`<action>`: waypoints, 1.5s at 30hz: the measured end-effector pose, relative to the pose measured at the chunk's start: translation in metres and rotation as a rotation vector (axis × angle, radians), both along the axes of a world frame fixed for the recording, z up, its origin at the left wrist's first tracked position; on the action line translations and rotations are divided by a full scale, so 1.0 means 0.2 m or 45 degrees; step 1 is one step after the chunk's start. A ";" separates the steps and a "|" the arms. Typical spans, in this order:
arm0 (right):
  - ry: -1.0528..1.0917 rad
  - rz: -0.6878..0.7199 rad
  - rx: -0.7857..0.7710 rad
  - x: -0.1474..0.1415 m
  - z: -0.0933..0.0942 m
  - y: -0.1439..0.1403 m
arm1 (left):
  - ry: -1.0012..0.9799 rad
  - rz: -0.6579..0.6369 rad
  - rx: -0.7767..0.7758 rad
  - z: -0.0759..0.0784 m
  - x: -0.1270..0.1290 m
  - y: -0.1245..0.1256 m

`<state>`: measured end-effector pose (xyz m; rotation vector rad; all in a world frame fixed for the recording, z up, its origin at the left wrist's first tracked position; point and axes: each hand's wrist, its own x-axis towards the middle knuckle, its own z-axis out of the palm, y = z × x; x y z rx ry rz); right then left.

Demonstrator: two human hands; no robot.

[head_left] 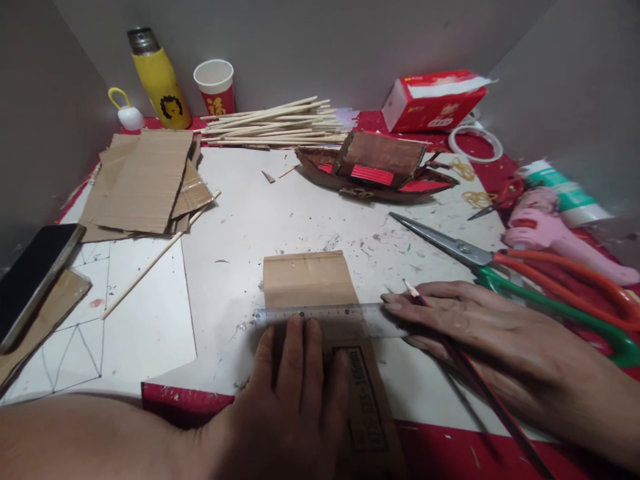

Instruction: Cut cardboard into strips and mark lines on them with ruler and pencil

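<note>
A clear plastic ruler (357, 320) lies across a strip of brown cardboard (309, 277) that has printed characters on its nearer part. My left hand (295, 400) rests on the ruler and cardboard, its fingers stretched out flat. At the ruler's right end, the fingertips of my right hand (480, 327) touch it. A dark red pencil (473, 370) is held between the fingers of that hand, its sharpened tip pointing up and left. Beyond the right hand lie large scissors (465, 250) with one orange and one green handle. My left palm hides part of the cardboard.
A brown model boat (380, 167) stands at the back, near wooden sticks (270, 123). Cardboard sheets (140, 180) and a phone (37, 280) lie left. A yellow bottle (160, 87), paper cup (215, 80), tissue pack (433, 103) and pink glue gun (565, 233) line the edges.
</note>
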<state>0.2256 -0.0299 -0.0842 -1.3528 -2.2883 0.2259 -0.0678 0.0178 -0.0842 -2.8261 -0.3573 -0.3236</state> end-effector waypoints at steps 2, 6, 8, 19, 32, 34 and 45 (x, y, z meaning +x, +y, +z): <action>0.004 -0.007 0.001 0.00 0.01 0.00 | 0.002 0.004 0.002 0.00 0.00 0.00; 0.005 -0.008 -0.021 0.01 0.01 0.00 | 0.002 0.007 0.015 -0.01 0.00 -0.01; 0.000 -0.006 -0.015 0.01 0.01 0.00 | 0.003 0.019 0.007 -0.01 0.00 -0.01; -0.022 -0.017 0.020 0.01 0.00 0.00 | 0.006 0.102 0.002 -0.03 0.00 -0.04; -0.027 -0.031 -0.003 0.02 -0.02 -0.01 | 0.007 0.080 -0.004 -0.04 -0.01 -0.03; -0.019 -0.027 0.013 0.01 -0.01 -0.01 | 0.018 0.083 -0.009 -0.04 -0.01 -0.03; -0.021 -0.010 0.017 0.00 0.01 0.00 | -0.007 0.080 -0.025 -0.04 -0.01 -0.03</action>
